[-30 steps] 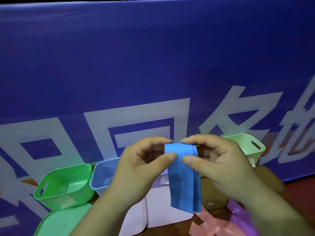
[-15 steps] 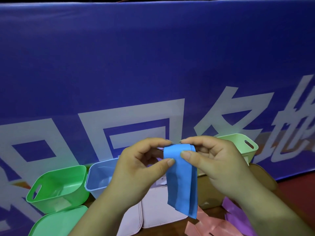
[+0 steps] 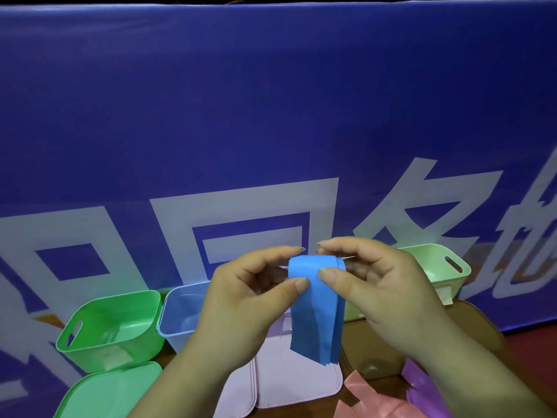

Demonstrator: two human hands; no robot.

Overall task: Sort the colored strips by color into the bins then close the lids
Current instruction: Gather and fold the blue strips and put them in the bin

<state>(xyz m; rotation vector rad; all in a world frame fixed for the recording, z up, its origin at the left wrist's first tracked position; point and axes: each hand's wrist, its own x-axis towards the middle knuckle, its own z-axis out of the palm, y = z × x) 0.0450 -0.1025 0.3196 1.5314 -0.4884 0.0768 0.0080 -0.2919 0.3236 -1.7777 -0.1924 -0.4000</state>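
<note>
Both hands are holding one thing between them, a folded bundle of bright blue paper strips (image 3: 316, 309). The left hand (image 3: 250, 300) is pinching the bundle's folded top edge in a closed grip, thumb on the near face and forefinger curling over the top. The right hand (image 3: 376, 291) is doing the same from the other side, so its grip is likewise closed on the fold. The two thumbs are lying just beside each other on the blue paper.

The bundle is hanging in the air, its loose ends pointing down in front of a pale pink rounded plastic lid (image 3: 295, 381) that is lying flat below. It is not in any bin.

Further out, an open light blue plastic bin (image 3: 187, 289) is standing behind the left wrist, with a bright green plastic bin (image 3: 135, 351) touching it on the left; both look empty. A matching green lid (image 3: 111, 393) is lying in front of the green bin. Behind the right hand a pale green bin with a slot handle (image 3: 437, 267) is standing, and a tan rounded lid (image 3: 370, 348) is lying below it. Pink paper strips (image 3: 376, 399) and purple strips (image 3: 422, 384) are lying loose near the right forearm — all on a reddish-brown tabletop (image 3: 533, 357). A blue banner with large white characters (image 3: 271, 116) is filling the background.
</note>
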